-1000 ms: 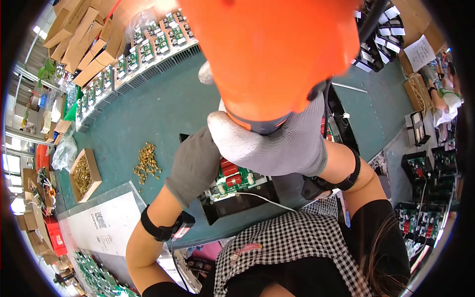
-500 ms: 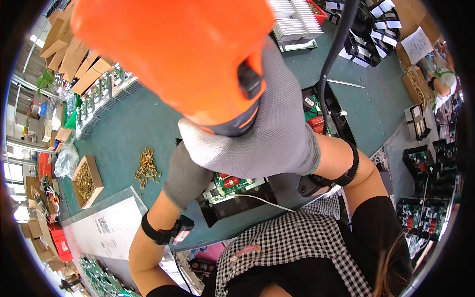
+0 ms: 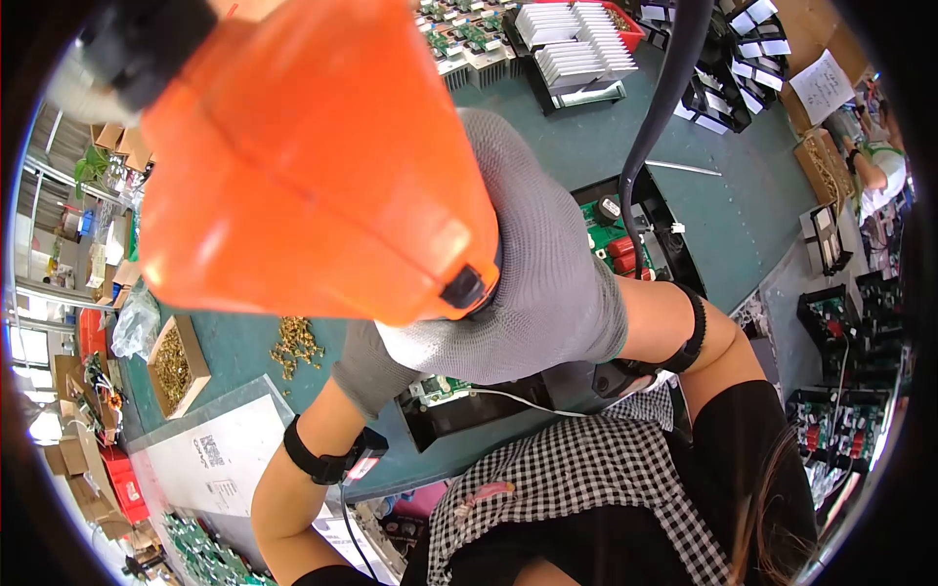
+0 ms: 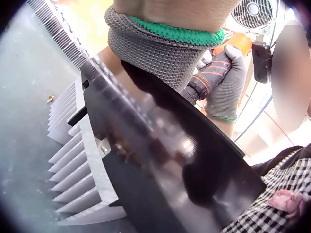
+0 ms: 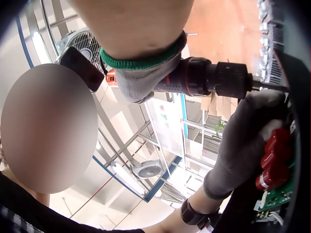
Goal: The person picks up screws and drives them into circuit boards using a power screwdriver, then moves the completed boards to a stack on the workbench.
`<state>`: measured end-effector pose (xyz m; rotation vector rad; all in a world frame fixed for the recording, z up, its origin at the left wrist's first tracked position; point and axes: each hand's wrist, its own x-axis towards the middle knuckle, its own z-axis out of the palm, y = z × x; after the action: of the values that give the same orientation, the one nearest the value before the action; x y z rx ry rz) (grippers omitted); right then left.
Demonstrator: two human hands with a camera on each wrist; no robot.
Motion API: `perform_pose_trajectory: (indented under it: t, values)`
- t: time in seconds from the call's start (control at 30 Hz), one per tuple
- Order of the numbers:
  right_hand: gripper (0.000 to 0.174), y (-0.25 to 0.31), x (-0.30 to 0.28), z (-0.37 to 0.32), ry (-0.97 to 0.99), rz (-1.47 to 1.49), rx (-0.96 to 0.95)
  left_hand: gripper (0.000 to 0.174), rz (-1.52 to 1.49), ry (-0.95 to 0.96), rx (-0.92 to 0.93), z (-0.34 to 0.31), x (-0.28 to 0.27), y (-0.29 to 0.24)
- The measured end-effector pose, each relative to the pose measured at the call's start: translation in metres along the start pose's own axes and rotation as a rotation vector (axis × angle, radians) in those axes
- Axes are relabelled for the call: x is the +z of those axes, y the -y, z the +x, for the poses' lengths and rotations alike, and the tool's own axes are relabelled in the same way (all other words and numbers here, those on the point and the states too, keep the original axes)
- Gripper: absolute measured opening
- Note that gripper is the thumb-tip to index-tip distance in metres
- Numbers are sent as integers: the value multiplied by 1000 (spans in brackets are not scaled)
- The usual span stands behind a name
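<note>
My right hand (image 3: pixel 532 264), in a grey glove, grips an orange and black power drill (image 3: pixel 322 166), its big orange body covering much of the head view. In the right wrist view, the chuck (image 5: pixel 231 80) and thin bit (image 5: pixel 267 86) point down into a black case (image 3: pixel 459 425). My gloved left hand (image 5: pixel 238 145) is inside the case, fingertips right at the bit; what they hold is hidden. Beside them stand red components (image 5: pixel 277 160) on a green circuit board (image 5: pixel 279 194). Finned heat sinks (image 4: pixel 80 179) line the case's outer side.
Loose brass-coloured screws (image 3: pixel 295 347) lie left of the case, beside a cardboard box of them (image 3: pixel 176 366). A black cord (image 3: pixel 664 98) hangs over the case's right part. Stacked white-finned heat sinks (image 3: pixel 576 44) stand at the back; a paper sheet (image 3: pixel 215 449) lies front left.
The drill's orange body has swung left and lower in the head view, uncovering heat sinks at the back. My right hand stays on it and covers more of the left hand.
</note>
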<state>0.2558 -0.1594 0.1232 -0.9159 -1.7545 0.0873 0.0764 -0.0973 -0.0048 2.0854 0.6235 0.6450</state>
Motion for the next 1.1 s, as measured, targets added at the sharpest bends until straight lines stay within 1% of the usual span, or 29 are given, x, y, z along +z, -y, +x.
perform_pose_trajectory:
  t: [0.03, 0.07, 0.13, 0.23, 0.27, 0.3, 0.33, 0.37, 0.4, 0.43, 0.47, 0.5, 0.53, 0.57, 0.67, 0.7, 0.77, 0.8, 0.83, 0.87, 0.93, 0.97, 1.03, 1.07, 1.1]
  values:
    - [84, 0, 0, -2, -3, -2, -10, 45, 141, 63, 42, 0, -3, -2]
    - [84, -2, 1, -3, -13, -27, -37, 45, 225, 94, 45, 1, -8, -7]
    - [84, -1, 0, -3, -2, -43, -33, 45, 391, 160, 45, 4, -18, -25]
    - [81, 0, -5, -3, 69, -14, 58, 45, 494, 97, 141, 3, -13, -19]
    - [80, 1, -6, -3, 92, -2, 90, 43, 522, 54, 151, 1, -12, -20]
    - [76, 0, -5, -2, 50, 14, 93, 40, 550, 10, 166, 2, -11, -24]
    - [72, -2, -5, -2, 8, 31, 95, 37, 602, 7, 145, 2, -9, -25]
    - [65, -5, 1, -4, -97, 61, 81, 34, 654, 4, 124, 2, -8, -26]
    - [57, -8, 4, -5, -205, 89, 66, 30, 732, 48, 72, 3, -8, -24]
    - [58, -12, 3, -3, -223, 103, 96, 26, 808, 88, 21, 6, -7, -26]
    - [58, -16, 1, -1, -241, 115, 129, 24, 781, 120, 44, 8, -9, -31]
    - [58, -19, -1, 0, -259, 127, 160, 22, 755, 152, 68, 13, -14, -48]
    - [51, -19, -7, 4, -251, 81, 154, 20, 730, 179, 90, 17, -17, -60]
    - [44, -15, -17, 8, -242, 36, 148, 18, 662, 137, 124, 18, -17, -66]
    - [16, -10, -27, 15, -330, 23, 17, 18, 656, 185, 134, 20, -19, -67]
    - [14, -11, -34, 14, -304, 157, 42, 18, 588, 218, 136, 24, -21, -68]
    - [12, -13, -53, 10, -242, 422, 100, 18, 445, 285, 137, 34, -24, -70]
    - [14, -12, -62, 13, -234, 433, 62, 16, 474, 277, 89, 41, -19, -77]
    - [16, -11, -71, 16, -227, 444, 25, 15, 561, 301, 102, 44, -15, -77]
    - [18, -11, -84, 20, -213, 428, -23, 16, 646, 326, 116, 47, -10, -77]
    - [24, -19, -111, 30, -232, 204, -121, 16, 758, 375, 83, 56, -1, -82]
    - [27, -22, -121, 34, -302, 134, -72, 16, 812, 400, 75, 62, 4, -85]
    - [24, -29, -114, 45, -659, 219, 158, 16, 986, 482, -9, 67, 13, -89]
    - [33, -36, -122, 43, -623, 147, 281, 17, 1071, 520, -55, 66, 16, -90]
    - [38, -61, -131, 35, -566, 139, 174, 17, 980, 436, 3, 63, 14, -87]
